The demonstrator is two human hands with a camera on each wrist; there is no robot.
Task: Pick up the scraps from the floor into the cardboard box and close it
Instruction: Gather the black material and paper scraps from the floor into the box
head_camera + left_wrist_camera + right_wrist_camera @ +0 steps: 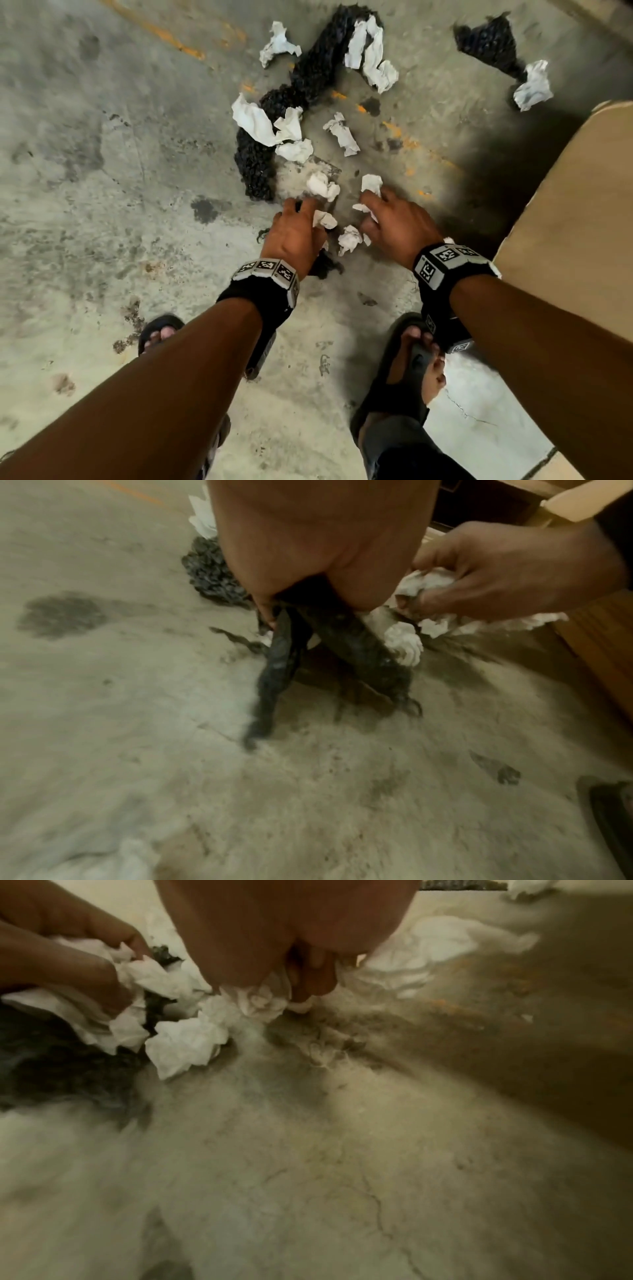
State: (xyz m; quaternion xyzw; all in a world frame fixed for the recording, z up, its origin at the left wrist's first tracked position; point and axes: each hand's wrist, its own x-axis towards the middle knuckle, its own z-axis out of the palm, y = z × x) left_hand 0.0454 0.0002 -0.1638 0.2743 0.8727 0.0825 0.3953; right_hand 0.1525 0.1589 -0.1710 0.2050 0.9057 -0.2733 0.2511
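Crumpled white paper scraps (339, 132) and black mesh scraps (308, 78) lie scattered on the concrete floor. My left hand (308, 219) is low over the near scraps; it grips black strips (281, 669) that hang from its fingers, with white paper (154, 980) bunched in too. Just to its right, my right hand (373, 212) has its fingers curled round white paper wads (260, 1001). One loose white wad (349, 238) lies between the two hands. The cardboard box (565, 212) stands at the right, close beside my right wrist; its inside is hidden.
My feet in black sandals (161, 330) (411, 363) stand just behind the hands. Farther off lie another black scrap (486, 44) and white wads (279, 42) (532, 85). Faded orange paint lines (161, 34) cross the stained floor.
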